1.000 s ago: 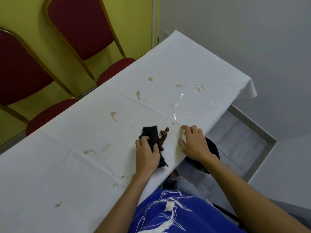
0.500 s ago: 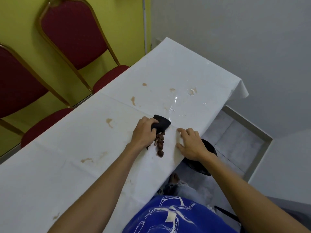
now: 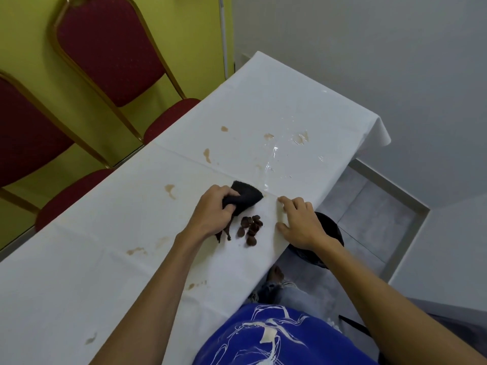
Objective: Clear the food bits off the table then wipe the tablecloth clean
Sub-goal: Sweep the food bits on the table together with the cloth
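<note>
White tablecloth (image 3: 105,259) covered the long desk (image 3: 290,101), and near its front edge lay the food bits (image 3: 250,229), about 8 dark brown lumps gathered in 1 loose pile and not yet off the cloth. At 11 o'clock from the pile, just beside it, sat a black wiping cloth (image 3: 243,197), bunched up and resting on the desk. The left hand (image 3: 213,214) came in from 9 o'clock, its fingers (image 3: 226,191) clenched round that cloth. At 3 o'clock from the pile the right hand (image 3: 300,225) lay on the tablecloth by the edge, fingers (image 3: 290,204) spread, pressing flat and grasping nothing; the bits lay between the 2 hands, touching neither as far as could be seen.

Below the edge, past the right hand at 3 o'clock, a black bin (image 3: 329,230) showed partly, likely the place for the scraps. Clearing looked close to done, pending a push over the edge. Wiping seemed barely begun: brown stains (image 3: 170,189) dotted the cloth from 8 to 12 o'clock, and a wet sheen (image 3: 274,159) spread at 1 o'clock. Beyond the far edge, 2 red chairs (image 3: 110,48) stood against a yellow wall (image 3: 31,35).
</note>
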`<action>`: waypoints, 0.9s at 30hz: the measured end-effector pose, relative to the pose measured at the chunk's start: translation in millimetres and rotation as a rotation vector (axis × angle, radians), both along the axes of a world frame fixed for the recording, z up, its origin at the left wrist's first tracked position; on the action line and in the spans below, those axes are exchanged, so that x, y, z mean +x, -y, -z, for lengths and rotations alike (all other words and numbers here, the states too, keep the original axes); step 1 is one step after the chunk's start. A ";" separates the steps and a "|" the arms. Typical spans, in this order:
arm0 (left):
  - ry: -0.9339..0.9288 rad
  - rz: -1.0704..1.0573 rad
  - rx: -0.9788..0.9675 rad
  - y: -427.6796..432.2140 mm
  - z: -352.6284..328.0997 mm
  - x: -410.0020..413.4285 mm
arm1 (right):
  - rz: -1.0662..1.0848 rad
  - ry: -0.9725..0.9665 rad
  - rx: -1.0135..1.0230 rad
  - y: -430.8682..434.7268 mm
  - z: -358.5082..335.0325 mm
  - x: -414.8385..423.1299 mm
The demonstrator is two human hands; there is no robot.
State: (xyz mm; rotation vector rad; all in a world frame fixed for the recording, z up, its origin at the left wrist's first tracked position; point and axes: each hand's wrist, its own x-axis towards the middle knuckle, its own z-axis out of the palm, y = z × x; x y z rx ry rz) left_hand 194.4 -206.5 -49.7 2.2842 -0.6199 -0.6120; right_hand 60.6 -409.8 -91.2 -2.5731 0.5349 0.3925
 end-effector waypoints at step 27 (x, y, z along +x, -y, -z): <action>0.380 -0.763 0.013 -55.4 -6.7 -59.7 | -0.194 0.047 -0.182 -17.7 6.2 -20.7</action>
